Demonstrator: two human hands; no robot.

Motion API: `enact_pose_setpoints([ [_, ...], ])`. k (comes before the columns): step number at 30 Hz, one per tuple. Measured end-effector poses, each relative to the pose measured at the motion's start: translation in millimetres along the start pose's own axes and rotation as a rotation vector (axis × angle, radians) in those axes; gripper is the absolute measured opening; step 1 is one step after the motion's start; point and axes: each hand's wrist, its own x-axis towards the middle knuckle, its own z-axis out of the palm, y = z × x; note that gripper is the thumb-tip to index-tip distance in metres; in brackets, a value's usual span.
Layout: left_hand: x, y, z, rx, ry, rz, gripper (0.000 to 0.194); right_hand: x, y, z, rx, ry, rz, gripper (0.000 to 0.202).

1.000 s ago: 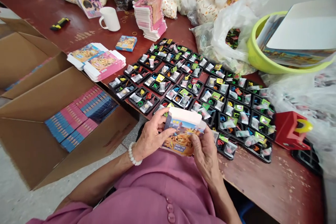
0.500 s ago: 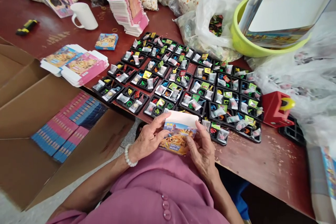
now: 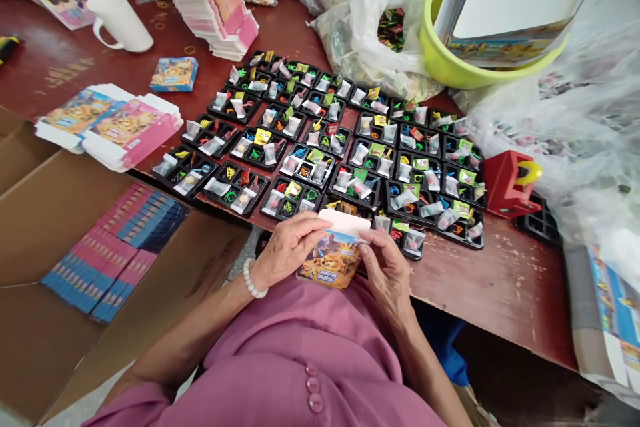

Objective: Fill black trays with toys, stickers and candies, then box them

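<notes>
Between my hands, just above my lap, is a small printed cardboard box [image 3: 332, 257] with a white flap standing up at its top. My left hand [image 3: 289, 247] grips its upper left edge, thumb on the front near the flap. My right hand [image 3: 384, 264] pinches the box's upper right corner. The fingers behind the box are hidden. Just beyond, on the table, black plastic trays [image 3: 239, 188] stand in rows, their compartments filled with small coloured toys and wrapped packets.
Flattened boxes [image 3: 107, 121], a closed box [image 3: 173, 75], a white mug [image 3: 120, 23] and a stack of pink boxes [image 3: 213, 3] lie left on the table. Rightward are a tape dispenser [image 3: 511, 183] and a yellow-green tub [image 3: 430, 47]. A carton [image 3: 200, 280] holds packed boxes at lower left.
My view has shifted slightly, so the table things appear further left and higher. Both hands still hold the box, and my left fingers have moved in along its flap.
</notes>
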Motion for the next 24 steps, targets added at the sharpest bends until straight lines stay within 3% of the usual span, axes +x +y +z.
enact_pose_setpoints([
  [3, -3, -6, 0.5, 0.030, 0.015, -0.005, 0.018, 4, 2, -4, -0.089, -0.028, -0.124, 0.012],
  [6, -1, -9, -0.1, 0.027, 0.036, 0.075, 0.012, 6, 2, -3, -0.057, 0.014, -0.150, 0.007],
  [9, 2, -11, 2.2, -0.051, 0.092, 0.143, 0.008, 7, 1, -1, 0.057, 0.049, -0.109, 0.021],
  [13, 0, -15, 5.6, -0.213, 0.129, 0.017, 0.008, 11, -3, -10, -0.038, -0.116, -0.249, 0.017],
  [15, 0, -15, 3.8, -0.223, 0.066, 0.010, 0.010, 14, -5, -18, -0.065, -0.195, -0.282, 0.010],
  [19, 6, -8, -3.3, -0.145, -0.105, 0.136, 0.009, 21, -10, -27, -0.012, -0.257, -0.193, 0.006],
  [24, 13, 2, -4.8, -0.105, -0.127, 0.053, 0.006, 31, -23, -24, 0.028, -0.304, -0.026, 0.016],
])
